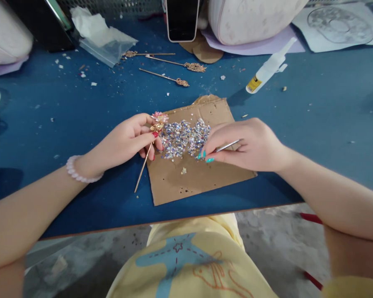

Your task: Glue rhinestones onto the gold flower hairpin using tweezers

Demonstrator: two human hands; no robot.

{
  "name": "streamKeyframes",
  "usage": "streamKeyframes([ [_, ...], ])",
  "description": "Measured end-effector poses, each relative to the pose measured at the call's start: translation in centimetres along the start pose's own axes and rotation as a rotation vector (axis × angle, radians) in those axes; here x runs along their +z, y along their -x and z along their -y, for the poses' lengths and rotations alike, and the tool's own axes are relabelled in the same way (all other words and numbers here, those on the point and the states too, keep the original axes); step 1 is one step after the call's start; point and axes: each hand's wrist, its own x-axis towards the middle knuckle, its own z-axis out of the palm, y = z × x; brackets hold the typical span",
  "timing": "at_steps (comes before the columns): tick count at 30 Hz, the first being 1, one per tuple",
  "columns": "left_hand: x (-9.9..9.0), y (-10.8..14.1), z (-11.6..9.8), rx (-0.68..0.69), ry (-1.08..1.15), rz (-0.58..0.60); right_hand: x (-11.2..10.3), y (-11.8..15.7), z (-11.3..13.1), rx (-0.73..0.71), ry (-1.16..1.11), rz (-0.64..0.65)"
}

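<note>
My left hand (136, 134) is closed on a gold hairpin (144, 167), pinched near its ornamented top. The pin's stem slants down toward me, and a pink flower (160, 116) sits at its upper end. My right hand (239, 145) grips a thin metal tool, which looks like tweezers (228, 145), with the tip hidden behind the fingers at the right edge of a pile of glittering chips (180, 136). Blue, silver and white pieces make up the pile. It lies on a cardboard sheet (202, 182), and a small pale cluster (183, 170) rests just below it.
Beyond the cardboard lie several gold hairpins (164, 76) and a plastic bag (108, 47). A white glue bottle (265, 72) stands at the right. A phone (182, 20) leans at the back, beside a pale bag (251, 18) and a printed sheet (342, 25).
</note>
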Motion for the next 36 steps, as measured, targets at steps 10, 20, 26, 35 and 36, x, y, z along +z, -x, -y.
streamKeyframes([
  [10,0.3,0.1,-0.2,0.001,0.001,-0.008,1.2,-0.1,0.1,-0.123,-0.007,0.075],
  [20,0.0,-0.2,0.0,-0.001,0.017,0.017,1.2,-0.1,-0.5,-0.168,-0.026,0.091],
  [26,-0.1,-0.3,-0.2,-0.016,0.08,0.009,1.1,-0.2,-0.6,-0.243,0.004,0.091],
  [35,-0.7,-0.6,-0.3,0.007,0.165,-0.048,1.2,0.3,-0.9,-0.156,0.033,0.01],
  [36,-0.7,-0.7,-0.3,0.008,0.167,-0.054,1.1,0.3,-0.8,-0.125,0.051,0.0],
])
